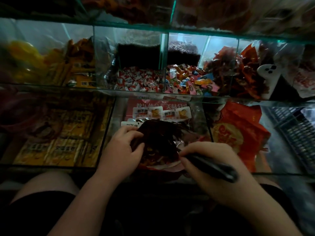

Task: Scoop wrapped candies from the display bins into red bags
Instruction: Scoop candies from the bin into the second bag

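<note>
A dark red bag (159,142) with gold print lies crumpled over the near middle glass bin. My left hand (121,150) pinches the bag's left edge. My right hand (209,166) rests at the bag's lower right and grips a black marker pen (213,166), its tip pointing at the bag's rim. Behind, a bin of red-and-white wrapped candies (134,80) sits beside a bin of mixed colourful wrapped candies (192,80). No scoop is visible.
Glass dividers split the display into bins. Yellow snack packs (56,133) fill the near left bin. A stack of flat red bags (238,132) lies at the near right, with a dark plastic basket (296,130) beyond. White-labelled packets (160,111) lie under the bag.
</note>
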Demonstrator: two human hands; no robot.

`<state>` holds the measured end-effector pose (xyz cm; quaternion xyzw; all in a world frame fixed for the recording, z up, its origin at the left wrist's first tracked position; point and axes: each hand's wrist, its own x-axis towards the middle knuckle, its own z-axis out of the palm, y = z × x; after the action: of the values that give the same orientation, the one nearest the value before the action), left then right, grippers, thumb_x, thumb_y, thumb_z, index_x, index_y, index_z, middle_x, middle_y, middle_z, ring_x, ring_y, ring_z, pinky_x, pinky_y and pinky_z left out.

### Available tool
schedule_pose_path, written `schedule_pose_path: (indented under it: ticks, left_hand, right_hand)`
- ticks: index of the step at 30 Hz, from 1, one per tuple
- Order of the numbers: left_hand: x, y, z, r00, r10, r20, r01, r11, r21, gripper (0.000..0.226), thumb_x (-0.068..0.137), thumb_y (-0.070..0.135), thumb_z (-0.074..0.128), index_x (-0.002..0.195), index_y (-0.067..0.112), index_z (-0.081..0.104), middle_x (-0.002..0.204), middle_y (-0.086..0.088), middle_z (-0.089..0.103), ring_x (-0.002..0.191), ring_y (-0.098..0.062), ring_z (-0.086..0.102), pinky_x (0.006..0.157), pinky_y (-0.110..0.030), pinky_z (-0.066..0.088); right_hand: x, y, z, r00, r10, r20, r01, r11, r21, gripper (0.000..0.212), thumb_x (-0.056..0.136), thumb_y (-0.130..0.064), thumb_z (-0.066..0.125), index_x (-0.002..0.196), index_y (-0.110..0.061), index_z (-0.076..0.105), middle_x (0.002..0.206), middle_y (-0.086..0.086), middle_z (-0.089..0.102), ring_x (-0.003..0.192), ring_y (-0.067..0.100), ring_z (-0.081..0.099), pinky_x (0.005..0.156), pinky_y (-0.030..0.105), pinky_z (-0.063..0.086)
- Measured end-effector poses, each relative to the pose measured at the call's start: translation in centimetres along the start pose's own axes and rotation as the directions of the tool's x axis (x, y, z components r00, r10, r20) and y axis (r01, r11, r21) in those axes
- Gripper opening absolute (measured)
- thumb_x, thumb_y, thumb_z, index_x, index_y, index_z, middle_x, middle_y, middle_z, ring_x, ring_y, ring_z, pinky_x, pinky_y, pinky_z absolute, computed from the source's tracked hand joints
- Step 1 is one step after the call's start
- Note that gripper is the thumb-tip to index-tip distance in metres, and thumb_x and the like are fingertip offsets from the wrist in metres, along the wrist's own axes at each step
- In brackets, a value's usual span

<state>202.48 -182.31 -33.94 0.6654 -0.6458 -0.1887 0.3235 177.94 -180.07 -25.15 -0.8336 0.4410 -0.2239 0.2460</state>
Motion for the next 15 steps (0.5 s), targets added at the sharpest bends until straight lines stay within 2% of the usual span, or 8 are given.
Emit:
schedule_pose_path:
  ticks: [1, 3, 5, 7, 8, 10, 13, 15]
  left_hand:
    - [-0.2, -0.1, 0.3, 1.0, -0.014, 0.023, 0.014, 1.0, -0.009, 0.028, 0.089, 0.024, 0.074, 0.118, 0.024, 0.07, 0.12, 0.026, 0.048, 0.116, 0.002, 0.051, 0.1, -0.024, 0.047]
    - [-0.7, -0.2, 0.9, 0.998, -0.041, 0.05, 0.042, 0.999, -0.026, 0.044, 0.09, 0.02, 0.073, 0.132, 0.025, 0.063, 0.125, 0.028, 0.046, 0.119, 0.005, 0.047, 0.102, -0.018, 0.041]
    - [-1.1, -0.3, 1.2, 0.995, -0.073, 0.065, 0.077, 0.995, -0.059, 0.058, 0.09, 0.013, 0.068, 0.144, 0.027, 0.054, 0.133, 0.027, 0.045, 0.124, 0.008, 0.043, 0.106, -0.017, 0.037]
    - [-1.5, -0.3, 1.4, 0.992, -0.09, 0.09, 0.098, 0.991, -0.089, 0.067, 0.089, 0.006, 0.063, 0.151, 0.028, 0.047, 0.144, 0.023, 0.044, 0.132, 0.008, 0.038, 0.112, -0.02, 0.035]
    - [-1.7, -0.2, 1.5, 0.99, -0.094, 0.106, 0.105, 0.989, -0.103, 0.071, 0.089, 0.004, 0.061, 0.152, 0.029, 0.043, 0.149, 0.021, 0.042, 0.137, 0.006, 0.036, 0.115, -0.024, 0.036]
    - [-1.9, 0.0, 1.6, 0.986, -0.104, 0.132, 0.122, 0.984, -0.131, 0.077, 0.088, 0.001, 0.059, 0.155, 0.032, 0.038, 0.154, 0.023, 0.036, 0.141, 0.007, 0.03, 0.117, -0.029, 0.036]
    - [-2.2, 0.2, 1.5, 0.979, -0.115, 0.167, 0.141, 0.979, -0.15, 0.084, 0.086, -0.001, 0.058, 0.156, 0.037, 0.033, 0.142, 0.047, 0.025, 0.137, 0.017, 0.022, 0.119, -0.027, 0.033]
    - [-2.3, 0.2, 1.3, 0.97, -0.121, 0.209, 0.159, 0.971, -0.176, 0.087, 0.085, -0.002, 0.057, 0.156, 0.04, 0.031, 0.129, 0.061, 0.016, 0.141, 0.009, 0.03, 0.117, -0.031, 0.039]
  right_hand:
    - [0.4, 0.3, 0.4, 0.997, 0.052, 0.056, -0.051, 0.998, -0.033, 0.017, 0.092, -0.038, 0.063, 0.107, -0.042, 0.069, 0.103, -0.025, 0.068, 0.098, -0.003, 0.065, 0.084, 0.023, 0.057]
    - [2.3, 1.0, 1.8, 0.965, 0.148, 0.215, -0.1, 0.971, -0.219, 0.029, 0.09, -0.03, 0.063, 0.117, -0.04, 0.068, 0.111, -0.02, 0.067, 0.107, 0.002, 0.062, 0.092, 0.029, 0.056]
    - [3.6, 2.0, 3.7, 0.939, 0.219, 0.264, -0.139, 0.947, -0.29, 0.024, 0.091, -0.025, 0.065, 0.113, -0.034, 0.071, 0.107, -0.013, 0.069, 0.104, 0.01, 0.064, 0.089, 0.032, 0.056]
    - [4.1, 2.6, 5.1, 0.94, 0.314, 0.133, -0.288, 0.94, -0.185, 0.012, 0.092, -0.032, 0.066, 0.098, -0.029, 0.075, 0.093, -0.012, 0.072, 0.09, 0.009, 0.068, 0.079, 0.03, 0.058]
    - [4.0, 3.5, 5.7, 0.928, 0.371, 0.038, -0.366, 0.926, -0.095, 0.014, 0.092, -0.037, 0.066, 0.09, -0.027, 0.076, 0.085, -0.012, 0.072, 0.081, 0.006, 0.067, 0.073, 0.029, 0.056]
    - [4.3, 4.5, 6.5, 0.84, 0.539, -0.068, -0.535, 0.842, 0.072, 0.027, 0.089, -0.046, 0.065, 0.076, -0.024, 0.073, 0.069, -0.01, 0.07, 0.065, 0.003, 0.065, 0.062, 0.027, 0.051]
    - [3.8, 4.3, 7.7, 0.767, 0.629, -0.128, -0.584, 0.767, 0.266, 0.025, 0.08, -0.057, 0.061, 0.087, -0.035, 0.071, 0.072, -0.019, 0.071, 0.064, -0.003, 0.065, 0.059, 0.026, 0.055]
    - [3.3, 4.0, 8.6, 0.761, 0.63, -0.155, -0.573, 0.765, 0.295, 0.034, 0.079, -0.06, 0.057, 0.09, -0.03, 0.071, 0.073, -0.017, 0.072, 0.064, -0.001, 0.066, 0.061, 0.03, 0.059]
